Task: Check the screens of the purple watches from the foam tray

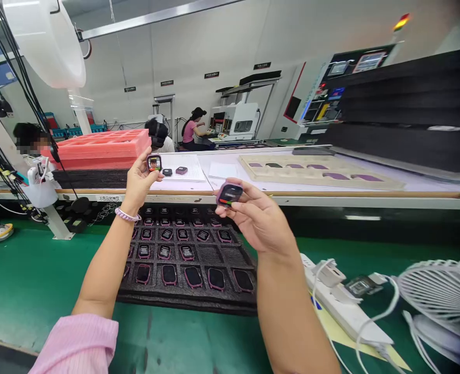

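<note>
My left hand [139, 176] is raised over the far left of a black foam tray, its fingers closed on a small smartwatch body [154, 163] with a lit screen. To the right, my right hand [253, 210] pinches another smartwatch body [230, 194], whose dark screen carries a coloured streak. Below both hands lies the black foam tray [163, 296], with rows of purple-rimmed watch bodies [169, 275] in its pockets; a few pockets at the right hold none. Two more watch bodies [181, 170] rest on white paper on the shelf behind my left hand.
Pink foam trays [101, 150] are stacked on the shelf at left, and a beige tray [319, 174] with purple pieces lies at right. A power strip [342, 306] with cables and a white fan [444, 301] occupy the bench's right side. Other people sit beyond the shelf.
</note>
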Demonstrator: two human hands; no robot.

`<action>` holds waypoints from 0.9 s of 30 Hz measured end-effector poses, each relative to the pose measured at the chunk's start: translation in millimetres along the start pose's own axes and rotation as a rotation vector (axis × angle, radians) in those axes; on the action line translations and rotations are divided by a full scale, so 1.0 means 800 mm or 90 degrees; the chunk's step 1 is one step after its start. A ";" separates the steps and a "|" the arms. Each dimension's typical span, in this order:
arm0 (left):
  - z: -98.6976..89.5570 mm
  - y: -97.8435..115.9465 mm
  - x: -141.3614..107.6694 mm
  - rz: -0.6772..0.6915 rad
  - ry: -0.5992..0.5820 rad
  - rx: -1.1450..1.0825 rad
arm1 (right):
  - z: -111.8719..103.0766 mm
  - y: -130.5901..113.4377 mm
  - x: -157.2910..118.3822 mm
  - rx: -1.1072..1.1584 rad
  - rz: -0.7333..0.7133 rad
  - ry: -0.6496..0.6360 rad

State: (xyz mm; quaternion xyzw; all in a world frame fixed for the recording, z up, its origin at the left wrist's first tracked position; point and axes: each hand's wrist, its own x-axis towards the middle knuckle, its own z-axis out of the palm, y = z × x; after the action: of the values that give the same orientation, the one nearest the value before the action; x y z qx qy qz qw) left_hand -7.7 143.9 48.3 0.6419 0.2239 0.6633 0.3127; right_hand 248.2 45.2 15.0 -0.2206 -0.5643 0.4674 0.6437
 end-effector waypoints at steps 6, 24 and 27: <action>-0.009 0.005 0.025 0.030 -0.012 0.013 | -0.009 0.000 -0.013 -0.021 -0.007 -0.001; 0.008 0.030 0.069 0.091 -0.050 0.063 | -0.021 0.007 -0.028 0.020 0.033 0.012; 0.011 0.031 0.054 0.097 -0.044 0.054 | -0.022 0.005 -0.030 0.003 0.031 0.005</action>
State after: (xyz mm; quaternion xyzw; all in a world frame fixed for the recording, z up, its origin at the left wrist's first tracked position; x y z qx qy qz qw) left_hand -1.6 156.1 96.7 0.6921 0.1918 0.6526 0.2415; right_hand 265.1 30.5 -5.3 -0.2349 -0.5550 0.4833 0.6351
